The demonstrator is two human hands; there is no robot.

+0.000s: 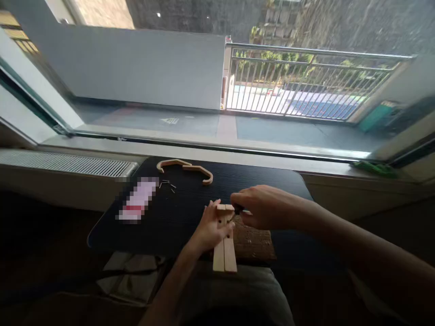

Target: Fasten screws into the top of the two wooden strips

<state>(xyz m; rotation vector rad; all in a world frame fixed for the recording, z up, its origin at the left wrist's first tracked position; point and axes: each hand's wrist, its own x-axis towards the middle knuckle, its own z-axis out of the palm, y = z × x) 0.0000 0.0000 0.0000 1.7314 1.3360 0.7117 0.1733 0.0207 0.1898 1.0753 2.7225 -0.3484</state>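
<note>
Head view: two pale wooden slats (219, 260), side by side with dark holes, at the near table edge. Left hand (212, 228): gripping the slats, thumb across. Right hand (260, 206): closed around a small tool (238, 209), mostly hidden, at the slats' far right. Brown rough-textured pad (254, 242): just right of the slats. Farther left: two hooked wooden pieces (201, 169), several loose screws (166, 182), one pixelated pinkish item (139, 199), any writing obscured. Floor sign (170, 121) beyond the window: triangle, lettering too small to read. Black table (272, 176): rounded corners; far edge near the window sill (183, 149); slats overhanging the near edge; dark surface running between hooked pieces and hands, and on to the far right corner. Slotted grille (64, 163): left of table.
</note>
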